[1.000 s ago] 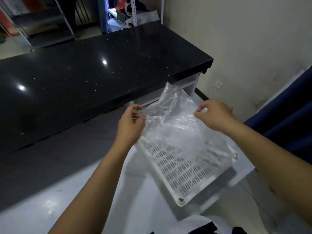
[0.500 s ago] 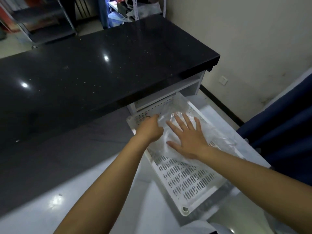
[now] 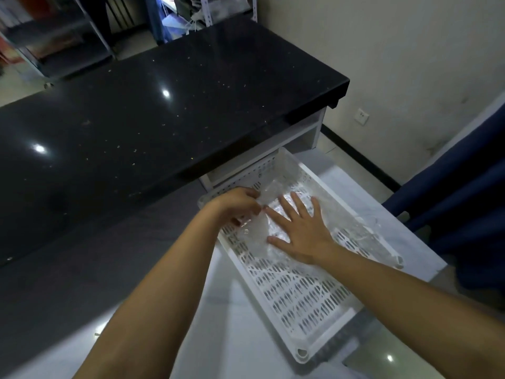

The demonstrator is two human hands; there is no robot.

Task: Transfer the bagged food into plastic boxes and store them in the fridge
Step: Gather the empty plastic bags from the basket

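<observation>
Your left hand [image 3: 237, 205] curls its fingers around a fold of the crumpled clear plastic bag [image 3: 276, 214], pinching it at the left wall of the white slotted plastic tray [image 3: 306, 305]. Your right hand [image 3: 303, 231] lies flat on the same bag with fingers straight and spread, thumb pointing left, pressing the film down against the tray floor and holding nothing.

The bag lies inside the far half of the tray, reaching from the far-left corner across to the right rim, where a loose flap rises against the wall. Whether anything is inside the bag cannot be told; the film only shows glare and wrinkles. The near half of the tray shows its bare slotted floor, down to the rounded near corner.

The tray sits on the pale glossy floor [image 3: 246, 337], its far end just under the edge of the black polished stone countertop [image 3: 164, 105]. A white shelf frame [image 3: 314, 132] shows beneath the countertop's right corner. Dark blue fabric [image 3: 464, 187] hangs at the right, beside a cream wall with a white socket [image 3: 362, 115].
</observation>
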